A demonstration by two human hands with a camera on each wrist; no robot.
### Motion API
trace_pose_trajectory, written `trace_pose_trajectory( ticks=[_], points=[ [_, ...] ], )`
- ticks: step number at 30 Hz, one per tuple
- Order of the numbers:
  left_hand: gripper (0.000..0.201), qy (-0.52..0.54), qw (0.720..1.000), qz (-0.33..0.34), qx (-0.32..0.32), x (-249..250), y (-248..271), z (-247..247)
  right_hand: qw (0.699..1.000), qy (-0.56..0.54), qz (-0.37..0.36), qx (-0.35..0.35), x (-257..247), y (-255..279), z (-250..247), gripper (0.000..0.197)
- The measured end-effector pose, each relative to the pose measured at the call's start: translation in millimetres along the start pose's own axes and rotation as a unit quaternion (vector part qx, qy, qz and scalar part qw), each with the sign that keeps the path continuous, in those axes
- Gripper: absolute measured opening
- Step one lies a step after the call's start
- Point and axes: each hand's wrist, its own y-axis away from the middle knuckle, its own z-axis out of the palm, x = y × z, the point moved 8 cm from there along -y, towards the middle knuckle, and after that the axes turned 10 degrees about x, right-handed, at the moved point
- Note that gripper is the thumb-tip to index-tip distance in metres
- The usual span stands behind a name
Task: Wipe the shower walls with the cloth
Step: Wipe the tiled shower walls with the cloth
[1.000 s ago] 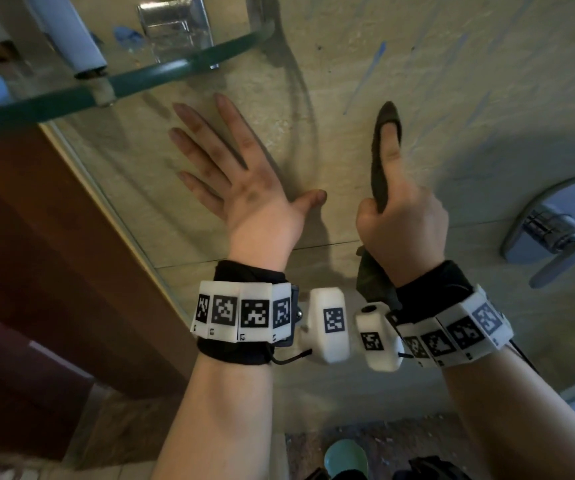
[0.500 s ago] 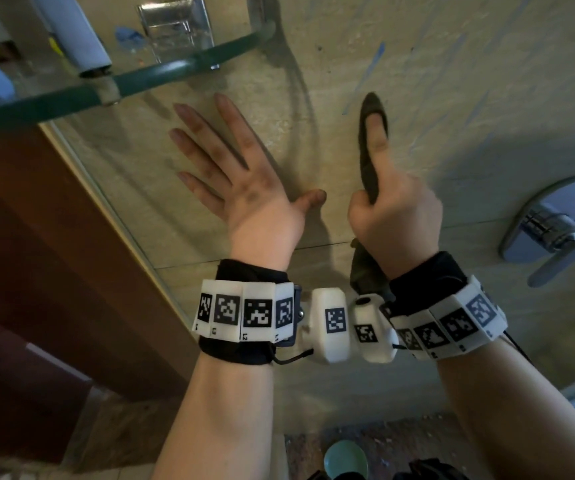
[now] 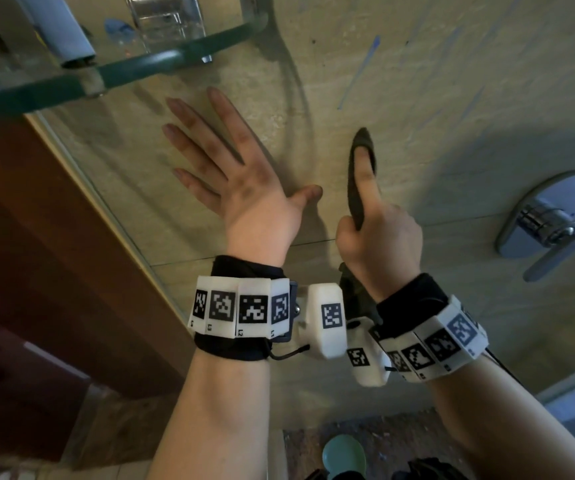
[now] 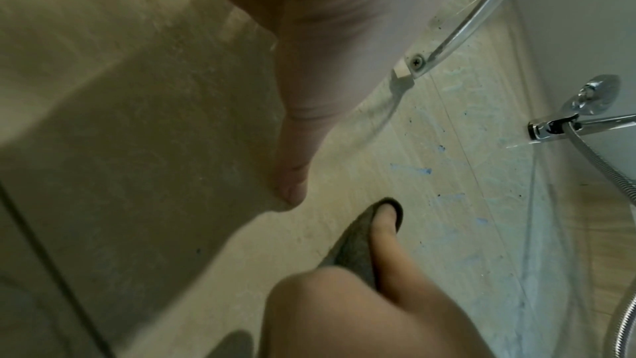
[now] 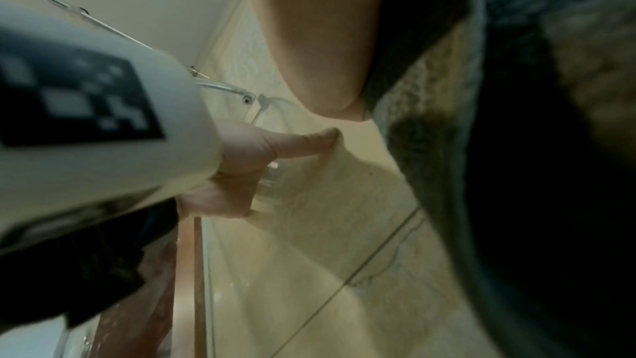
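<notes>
From my head camera, my left hand (image 3: pixel 244 188) lies flat and spread on the tiled shower wall (image 3: pixel 452 81) at nine o'clock of my right hand (image 3: pixel 379 233), which grips the dark cloth (image 3: pixel 357 181), forefinger pressing it to the tile. Blue streaks (image 3: pixel 359 74) sit at twelve o'clock; such a narrow contact could miss them, I judge. The left wrist view shows the cloth (image 4: pixel 358 244) wrapping that finger. The right wrist view shows cloth (image 5: pixel 516 146) bunched in my palm; it could slip loose.
</notes>
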Motion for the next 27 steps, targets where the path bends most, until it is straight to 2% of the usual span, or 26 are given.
trace_pose_trajectory(
  ticks=[3, 5, 11, 15, 19, 23, 25, 27],
  points=[
    [0.144, 0.005, 1.0, 0.0, 0.004, -1, 0, 0, 0.999, 0.003, -0.017, 0.034, 2, -11, -8, 0.085],
    [0.144, 0.005, 1.0, 0.0, 0.005, -1, 0, 0, 0.999, 0.02, -0.005, 0.042, 7, -18, -15, 0.086],
    [0.143, 0.013, 1.0, 0.002, 0.003, -1, 0, -1, 0.998, 0.039, 0.056, -0.017, 16, -6, -7, 0.092],
    [0.131, 0.048, 0.997, 0.025, 0.063, -1, 6, -12, 0.998, 0.008, 0.032, -0.049, 6, 12, 6, 0.093],
    [0.124, 0.085, 0.991, 0.008, 0.102, -8, 0, -22, 0.998, -0.035, -0.014, -0.049, -8, 11, 10, 0.087],
    [0.124, 0.07, 0.992, 0.009, 0.102, -10, -11, -25, 0.996, -0.027, -0.076, -0.042, -25, -6, 2, 0.083],
    [0.125, 0.072, 0.993, 0.013, 0.093, -12, -13, -22, 0.995, 0.025, -0.08, -0.06, -25, -18, -1, 0.086],
    [0.126, 0.08, 0.992, 0.018, 0.091, -13, -13, -20, 0.996, 0.038, -0.08, -0.033, -24, -28, -11, 0.086]
  ],
)
